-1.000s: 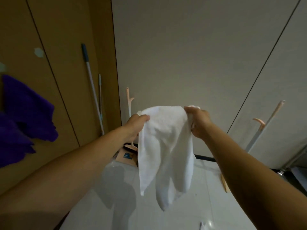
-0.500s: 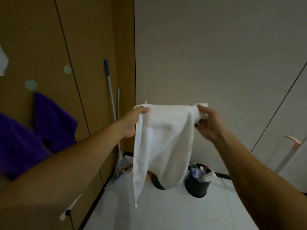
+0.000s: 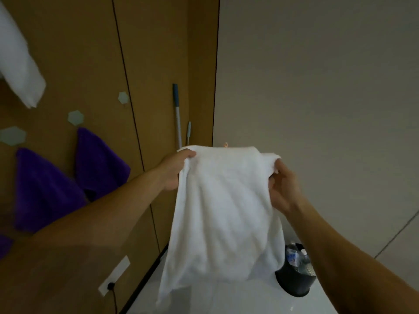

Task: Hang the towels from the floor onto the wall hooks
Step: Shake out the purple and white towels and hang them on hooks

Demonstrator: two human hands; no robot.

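While both arms reach forward, the left hand (image 3: 173, 169) and right hand (image 3: 282, 189) pinch the white towel's (image 3: 222, 211) top corners with curled fingers, holding it spread in the air above the floor (image 3: 226, 300).

No words or numbers can be read. The bottle (image 3: 292, 257) label below the right hand (image 3: 282, 188) is too blurry.
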